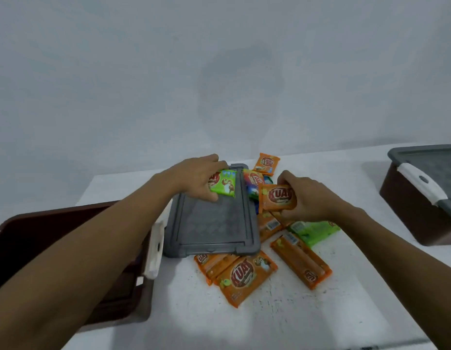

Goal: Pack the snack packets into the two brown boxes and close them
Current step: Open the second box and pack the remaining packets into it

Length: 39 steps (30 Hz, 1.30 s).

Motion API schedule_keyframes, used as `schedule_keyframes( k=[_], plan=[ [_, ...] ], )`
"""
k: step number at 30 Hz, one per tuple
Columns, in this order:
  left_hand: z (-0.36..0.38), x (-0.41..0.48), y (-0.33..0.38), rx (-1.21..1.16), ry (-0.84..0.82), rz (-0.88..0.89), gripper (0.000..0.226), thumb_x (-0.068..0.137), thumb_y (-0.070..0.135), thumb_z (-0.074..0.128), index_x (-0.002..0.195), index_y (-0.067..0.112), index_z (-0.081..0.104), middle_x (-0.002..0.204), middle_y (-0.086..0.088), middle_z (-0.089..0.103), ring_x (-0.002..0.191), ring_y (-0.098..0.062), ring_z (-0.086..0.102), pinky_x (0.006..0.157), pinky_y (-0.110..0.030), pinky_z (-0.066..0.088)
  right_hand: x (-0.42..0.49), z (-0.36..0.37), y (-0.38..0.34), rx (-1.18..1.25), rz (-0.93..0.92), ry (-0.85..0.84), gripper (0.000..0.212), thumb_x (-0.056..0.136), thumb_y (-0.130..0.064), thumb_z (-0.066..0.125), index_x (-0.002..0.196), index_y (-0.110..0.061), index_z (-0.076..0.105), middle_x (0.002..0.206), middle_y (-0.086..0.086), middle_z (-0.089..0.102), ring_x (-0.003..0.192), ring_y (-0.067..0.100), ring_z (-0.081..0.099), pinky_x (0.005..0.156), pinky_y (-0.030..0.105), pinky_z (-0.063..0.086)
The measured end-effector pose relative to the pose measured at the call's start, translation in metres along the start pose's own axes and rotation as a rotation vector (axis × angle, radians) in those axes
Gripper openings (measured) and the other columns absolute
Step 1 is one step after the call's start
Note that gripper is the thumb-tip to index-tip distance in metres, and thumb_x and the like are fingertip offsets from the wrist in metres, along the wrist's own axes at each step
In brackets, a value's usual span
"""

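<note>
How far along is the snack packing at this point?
The brown box on the right looks already lidded. The left hand grips a green packet, the right hand an orange packet. Many loose packets lie on the table; the open left box and its grey lid wait.

Lid between open box left, packets right.

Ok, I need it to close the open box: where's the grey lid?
The grey lid lies flat on the table, centre of the head view, just right of the open brown box; the left hand holds a green packet over its far end.
</note>
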<state>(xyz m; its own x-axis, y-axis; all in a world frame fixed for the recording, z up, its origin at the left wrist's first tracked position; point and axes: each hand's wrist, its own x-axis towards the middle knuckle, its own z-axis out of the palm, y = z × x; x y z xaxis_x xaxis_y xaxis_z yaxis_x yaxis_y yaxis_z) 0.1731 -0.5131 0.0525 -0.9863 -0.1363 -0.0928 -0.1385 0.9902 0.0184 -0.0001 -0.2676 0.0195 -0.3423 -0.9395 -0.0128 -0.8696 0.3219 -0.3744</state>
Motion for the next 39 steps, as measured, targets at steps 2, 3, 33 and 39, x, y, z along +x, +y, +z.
schedule_keyframes(
  k=[2, 3, 33, 39],
  plan=[
    [-0.011, -0.027, -0.008, -0.011, 0.042, -0.014, 0.08, 0.059, 0.059, 0.056, 0.127, 0.019, 0.049, 0.099, 0.003, 0.047, 0.086, -0.017, 0.05, 0.072, -0.032, 0.044, 0.006, -0.001, -0.026, -0.006, -0.043, 0.034, 0.067, 0.065, -0.056, 0.067, 0.12, -0.034, 0.036, 0.1, -0.01, 0.063, 0.078, 0.008, 0.061, 0.065, 0.026, 0.049],
    [-0.015, -0.039, -0.011, -0.016, 0.061, -0.017, 0.077, 0.058, 0.061, 0.053, 0.122, 0.018, 0.051, 0.098, 0.003, 0.05, 0.085, -0.018, 0.051, 0.073, -0.033, 0.045, 0.009, -0.001, -0.037, -0.027, -0.062, 0.051, 0.069, 0.064, -0.059, 0.06, 0.124, -0.034, 0.038, 0.099, -0.01, 0.063, 0.076, 0.007, 0.059, 0.064, 0.026, 0.046],
    [0.059, -0.294, -0.112, -0.084, -0.456, -0.169, 0.023, 0.089, 0.029, 0.067, 0.111, 0.029, 0.07, 0.118, -0.002, 0.055, 0.103, -0.023, 0.058, 0.086, -0.033, 0.049, 0.057, 0.128, -0.338, -0.469, -0.24, -0.541, 0.028, 0.094, -0.031, 0.055, 0.12, -0.023, 0.062, 0.118, 0.008, 0.056, 0.098, 0.024, 0.057, 0.084, 0.036, 0.049],
    [0.059, -0.296, -0.118, -0.166, -0.505, -0.154, 0.019, 0.091, 0.022, 0.064, 0.109, 0.025, 0.071, 0.117, 0.0, 0.06, 0.096, -0.013, 0.054, 0.076, -0.025, 0.046, 0.054, 0.125, -0.338, -0.506, -0.258, -0.628, 0.031, 0.094, -0.031, 0.057, 0.125, -0.029, 0.061, 0.126, 0.006, 0.053, 0.109, 0.027, 0.055, 0.093, 0.04, 0.048]
  ],
)
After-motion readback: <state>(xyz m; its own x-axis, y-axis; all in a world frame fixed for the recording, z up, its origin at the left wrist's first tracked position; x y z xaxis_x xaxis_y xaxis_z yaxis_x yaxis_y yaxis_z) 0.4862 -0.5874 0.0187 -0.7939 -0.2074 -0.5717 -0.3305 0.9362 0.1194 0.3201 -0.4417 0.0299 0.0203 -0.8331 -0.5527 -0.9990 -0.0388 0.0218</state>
